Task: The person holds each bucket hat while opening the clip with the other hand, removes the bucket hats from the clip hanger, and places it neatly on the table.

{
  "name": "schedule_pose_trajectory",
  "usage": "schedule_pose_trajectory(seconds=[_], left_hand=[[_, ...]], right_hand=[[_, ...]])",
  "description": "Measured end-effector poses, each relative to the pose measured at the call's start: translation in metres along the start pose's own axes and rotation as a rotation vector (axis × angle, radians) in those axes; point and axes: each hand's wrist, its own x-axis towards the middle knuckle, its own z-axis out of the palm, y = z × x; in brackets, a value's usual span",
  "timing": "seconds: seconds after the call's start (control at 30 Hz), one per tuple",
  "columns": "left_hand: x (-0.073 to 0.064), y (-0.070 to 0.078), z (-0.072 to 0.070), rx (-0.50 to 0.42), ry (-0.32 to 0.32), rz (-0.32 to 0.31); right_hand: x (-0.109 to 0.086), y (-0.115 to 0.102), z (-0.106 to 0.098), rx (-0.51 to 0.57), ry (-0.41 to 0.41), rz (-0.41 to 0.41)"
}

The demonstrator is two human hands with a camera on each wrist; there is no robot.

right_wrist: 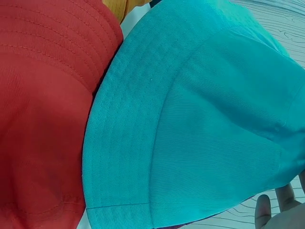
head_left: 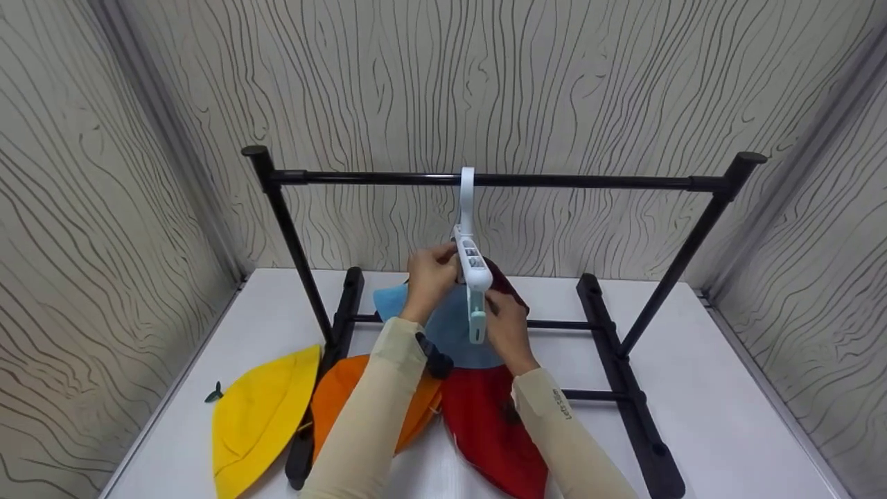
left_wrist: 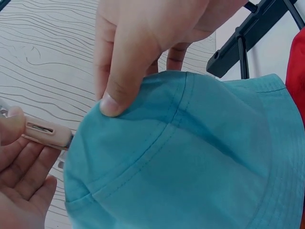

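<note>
Yellow hat (head_left: 263,423), lower left of frame; orange hat (head_left: 339,388) beside it; red hat (head_left: 485,423), lower centre, all on white bench (head_left: 741,395). Right hand (head_left: 509,326), centre: fingers pinching crown of blue hat (head_left: 454,336) (below hanger). Left hand (head_left: 429,281), just left of centre: fingers pinching white hanger (head_left: 475,272) at its clip. Dark red hat (head_left: 511,287) behind. Black rack (head_left: 388,179), upper middle, hanger hooked over bar.
</note>
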Motion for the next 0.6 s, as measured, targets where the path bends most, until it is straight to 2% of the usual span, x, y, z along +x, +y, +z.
schedule_pose_trajectory(seconds=[0.27, 0.47, 0.57, 0.6], left_hand=[[0.006, -0.013, 0.004, -0.002, -0.003, -0.026], [0.007, -0.017, 0.005, -0.061, -0.027, -0.025], [0.007, -0.017, 0.007, -0.091, -0.039, -0.039], [0.007, -0.017, 0.007, -0.099, -0.041, -0.042]], right_hand=[[-0.003, 0.001, -0.006, 0.014, -0.038, -0.033], [-0.004, 0.003, -0.01, 0.072, -0.038, 0.02], [-0.005, 0.004, -0.013, 0.118, -0.028, -0.011], [-0.006, 0.004, -0.014, 0.12, -0.024, -0.046]])
